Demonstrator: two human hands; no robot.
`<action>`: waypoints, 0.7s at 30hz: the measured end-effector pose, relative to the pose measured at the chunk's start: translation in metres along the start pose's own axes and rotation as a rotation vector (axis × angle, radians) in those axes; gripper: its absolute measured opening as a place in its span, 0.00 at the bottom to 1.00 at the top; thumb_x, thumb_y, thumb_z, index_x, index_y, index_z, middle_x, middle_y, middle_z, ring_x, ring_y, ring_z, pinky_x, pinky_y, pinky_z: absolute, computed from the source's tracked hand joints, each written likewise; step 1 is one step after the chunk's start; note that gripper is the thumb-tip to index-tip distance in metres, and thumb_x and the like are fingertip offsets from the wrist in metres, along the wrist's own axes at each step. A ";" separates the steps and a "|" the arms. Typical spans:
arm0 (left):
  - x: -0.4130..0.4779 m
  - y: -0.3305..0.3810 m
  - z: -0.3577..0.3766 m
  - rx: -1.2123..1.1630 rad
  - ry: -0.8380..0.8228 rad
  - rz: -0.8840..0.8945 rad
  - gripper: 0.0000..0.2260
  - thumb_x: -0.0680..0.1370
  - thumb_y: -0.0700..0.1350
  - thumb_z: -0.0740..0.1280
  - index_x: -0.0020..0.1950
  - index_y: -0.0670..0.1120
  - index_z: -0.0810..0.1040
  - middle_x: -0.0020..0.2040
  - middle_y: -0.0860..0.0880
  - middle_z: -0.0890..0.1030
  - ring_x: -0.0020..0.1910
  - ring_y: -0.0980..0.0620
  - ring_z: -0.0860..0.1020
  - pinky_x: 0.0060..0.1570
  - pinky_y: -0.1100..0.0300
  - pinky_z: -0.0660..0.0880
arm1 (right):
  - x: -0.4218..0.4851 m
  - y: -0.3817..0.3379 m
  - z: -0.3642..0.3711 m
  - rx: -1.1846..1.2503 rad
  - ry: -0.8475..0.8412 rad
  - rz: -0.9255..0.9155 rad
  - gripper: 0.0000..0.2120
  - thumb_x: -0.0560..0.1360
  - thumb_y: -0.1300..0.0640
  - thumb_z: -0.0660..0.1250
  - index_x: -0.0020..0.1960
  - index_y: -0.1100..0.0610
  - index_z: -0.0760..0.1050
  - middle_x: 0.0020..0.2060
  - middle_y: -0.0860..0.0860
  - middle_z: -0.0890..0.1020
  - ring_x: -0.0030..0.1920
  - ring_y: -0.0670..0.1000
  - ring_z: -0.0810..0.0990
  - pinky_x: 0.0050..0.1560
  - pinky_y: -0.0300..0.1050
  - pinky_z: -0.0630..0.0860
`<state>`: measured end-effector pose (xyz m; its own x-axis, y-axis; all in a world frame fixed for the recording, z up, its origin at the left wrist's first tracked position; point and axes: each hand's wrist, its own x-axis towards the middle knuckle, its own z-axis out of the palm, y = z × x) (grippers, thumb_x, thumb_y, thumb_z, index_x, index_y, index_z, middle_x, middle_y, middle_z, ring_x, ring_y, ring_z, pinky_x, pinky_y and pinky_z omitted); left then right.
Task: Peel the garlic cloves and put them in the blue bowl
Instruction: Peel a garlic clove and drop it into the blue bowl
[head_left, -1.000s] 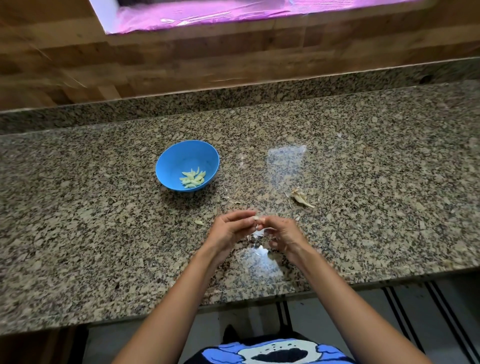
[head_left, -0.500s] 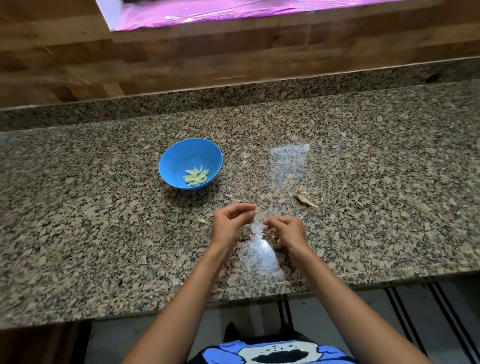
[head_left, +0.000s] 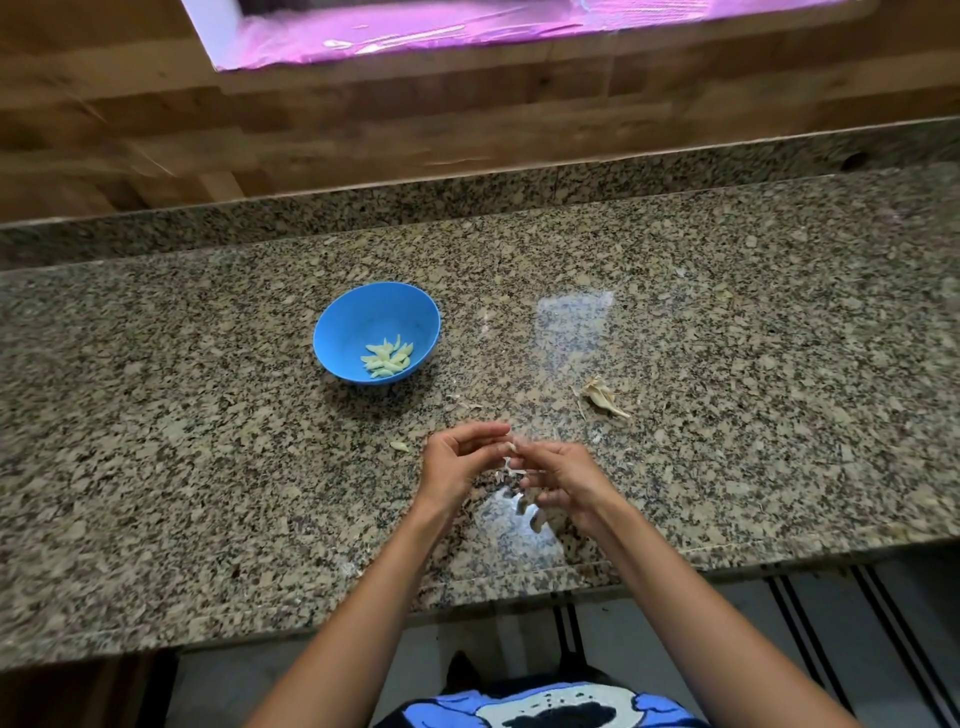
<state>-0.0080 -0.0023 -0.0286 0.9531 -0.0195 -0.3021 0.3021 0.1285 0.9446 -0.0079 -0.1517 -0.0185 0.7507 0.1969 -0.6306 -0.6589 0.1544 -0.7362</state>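
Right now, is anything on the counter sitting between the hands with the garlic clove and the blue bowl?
Nothing visible blocks it. Both hands, left hand and right hand, work the clove; bare counter lies up to the blue bowl. One small scrap lies flat, left of the hands.

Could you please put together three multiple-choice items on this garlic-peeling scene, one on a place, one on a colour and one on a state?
1. Where do the peeled cloves lie?
A. In the bowl
B. On the floor
C. On the window ledge

2. What colour is the bowl?
A. Red
B. Blue
C. White

3. How are the two hands placed?
A. Flat on the counter, far apart
B. Both inside the bowl
C. Brought together above the counter, fingertips on a small pale piece

Answers:
1 A, the pale cloves sit in the bowl's bottom.
2 B, its wall and rim are plainly blue.
3 C, the left hand and right hand meet at the fingertips over the granite counter, near the dry skin scrap.
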 end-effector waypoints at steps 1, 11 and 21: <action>0.000 -0.001 0.000 0.002 0.007 0.006 0.12 0.70 0.30 0.71 0.51 0.37 0.81 0.47 0.42 0.84 0.46 0.47 0.83 0.45 0.61 0.79 | -0.001 0.000 0.000 0.006 -0.010 0.002 0.08 0.72 0.56 0.69 0.47 0.60 0.81 0.37 0.51 0.83 0.28 0.46 0.76 0.23 0.34 0.68; 0.000 -0.002 0.000 -0.078 0.029 -0.103 0.13 0.70 0.32 0.72 0.53 0.37 0.80 0.48 0.40 0.84 0.47 0.44 0.83 0.47 0.57 0.81 | -0.004 0.006 0.002 -0.266 0.079 -0.278 0.04 0.73 0.58 0.69 0.45 0.59 0.81 0.36 0.52 0.83 0.30 0.45 0.76 0.27 0.34 0.69; -0.002 0.005 -0.004 -0.243 -0.028 -0.273 0.13 0.69 0.33 0.70 0.54 0.37 0.79 0.48 0.40 0.83 0.44 0.48 0.82 0.44 0.61 0.79 | -0.006 0.006 0.002 -0.257 -0.005 -0.330 0.05 0.75 0.62 0.66 0.46 0.59 0.81 0.37 0.53 0.82 0.32 0.42 0.75 0.31 0.33 0.69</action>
<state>-0.0087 0.0022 -0.0242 0.8391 -0.1126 -0.5322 0.5351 0.3463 0.7705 -0.0167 -0.1500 -0.0191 0.9189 0.1821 -0.3498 -0.3492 -0.0366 -0.9363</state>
